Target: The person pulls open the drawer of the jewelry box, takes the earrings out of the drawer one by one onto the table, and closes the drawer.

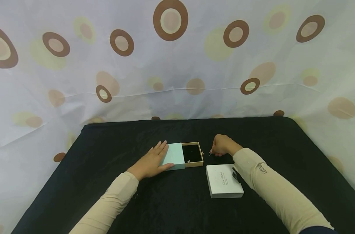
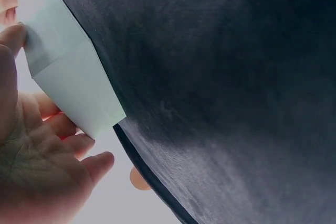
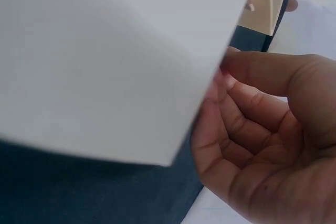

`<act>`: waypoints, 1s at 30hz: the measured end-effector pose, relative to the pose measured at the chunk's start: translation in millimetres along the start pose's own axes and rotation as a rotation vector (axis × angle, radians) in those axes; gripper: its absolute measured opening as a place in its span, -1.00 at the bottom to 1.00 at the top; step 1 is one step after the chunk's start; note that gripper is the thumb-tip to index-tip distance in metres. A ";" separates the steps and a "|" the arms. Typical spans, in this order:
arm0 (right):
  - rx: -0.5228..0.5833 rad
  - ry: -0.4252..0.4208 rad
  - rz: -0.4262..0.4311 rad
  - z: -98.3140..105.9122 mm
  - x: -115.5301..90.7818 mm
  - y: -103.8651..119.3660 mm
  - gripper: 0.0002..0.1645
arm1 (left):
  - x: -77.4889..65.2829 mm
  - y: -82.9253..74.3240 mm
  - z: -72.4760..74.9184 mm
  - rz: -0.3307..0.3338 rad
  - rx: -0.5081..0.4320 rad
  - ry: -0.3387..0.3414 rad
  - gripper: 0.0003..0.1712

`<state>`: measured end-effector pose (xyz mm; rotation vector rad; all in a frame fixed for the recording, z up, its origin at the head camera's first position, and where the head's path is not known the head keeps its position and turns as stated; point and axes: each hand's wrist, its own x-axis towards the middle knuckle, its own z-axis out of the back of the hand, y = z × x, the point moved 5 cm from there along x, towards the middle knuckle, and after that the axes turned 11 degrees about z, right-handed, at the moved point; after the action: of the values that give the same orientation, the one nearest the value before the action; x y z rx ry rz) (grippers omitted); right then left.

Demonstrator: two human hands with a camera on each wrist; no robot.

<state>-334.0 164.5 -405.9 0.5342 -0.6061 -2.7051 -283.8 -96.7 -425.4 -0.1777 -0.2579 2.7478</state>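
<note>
A pale blue sliding jewelry box (image 1: 175,156) lies on the black cloth, its tan-edged drawer (image 1: 194,164) pulled out to the right. On the drawer's dark lining sits a small silvery piece (image 1: 189,161). My left hand (image 1: 151,162) holds the sleeve, thumb along the near side and fingers at the far side; in the left wrist view the sleeve (image 2: 79,82) stands between them. Just right of the drawer, my right hand (image 1: 222,145) pinches a tiny shiny piece of jewelry (image 1: 210,154) low over the cloth. That piece is hidden in the right wrist view.
A white lidded box (image 1: 222,182) with printed script lies in front of my right hand, under the forearm's edge, and fills much of the right wrist view. Black cloth (image 1: 171,201) covers the table. A patterned curtain (image 1: 177,65) hangs behind it.
</note>
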 end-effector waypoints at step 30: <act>0.027 -0.107 0.277 -1.7 -20.6 55.2 -0.80 | 0.4 -1.2 -0.4 0.004 0.010 -0.017 -0.03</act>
<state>-303.0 124.2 -376.0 0.2887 -0.6903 -2.4767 -283.7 -95.4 -425.7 -0.1525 -0.2482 2.7555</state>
